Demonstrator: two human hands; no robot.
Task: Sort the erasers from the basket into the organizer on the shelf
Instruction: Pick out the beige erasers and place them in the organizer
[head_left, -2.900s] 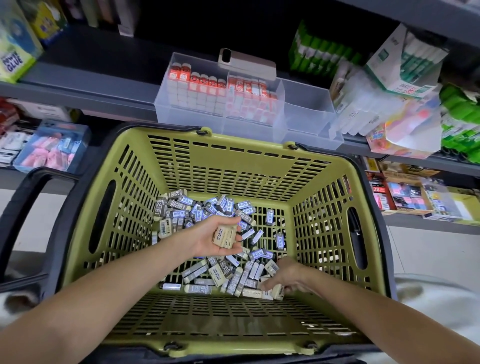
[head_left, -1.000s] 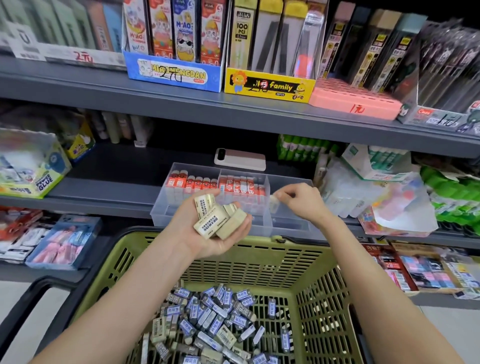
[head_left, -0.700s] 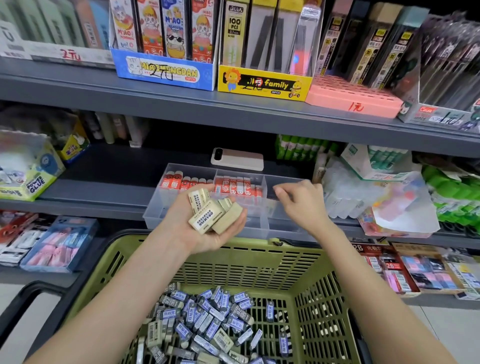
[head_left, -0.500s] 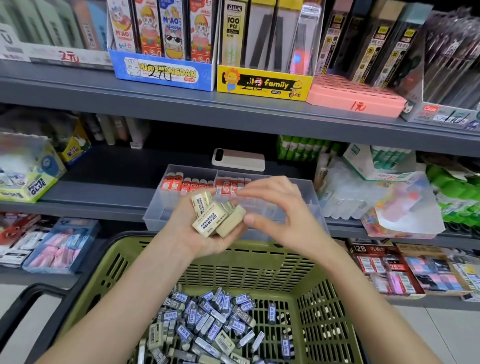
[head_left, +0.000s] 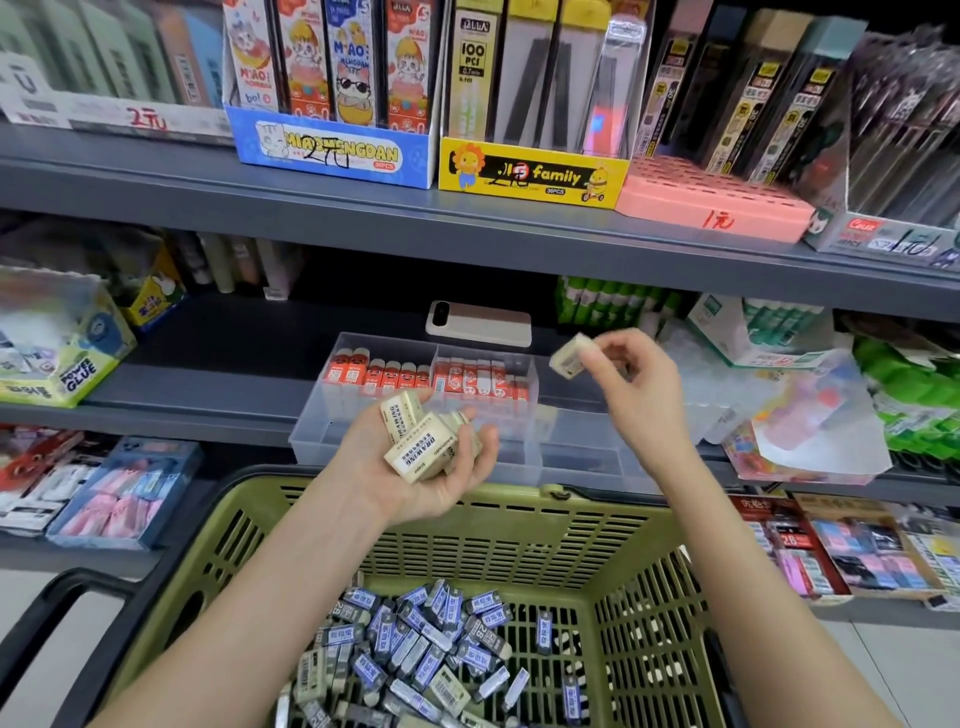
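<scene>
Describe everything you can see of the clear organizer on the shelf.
The organizer is a clear plastic tray, split into three compartments side by side. It sits at the front of the grey shelf, behind the basket rim. The left and middle compartments hold upright rows of red-and-white erasers; the right one looks almost empty. The left hand, holding beige erasers, hides part of its front; the right hand pinches a pale eraser above its right end.

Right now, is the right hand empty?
No, the right hand pinches one cream eraser up by the clear organizer.
</scene>
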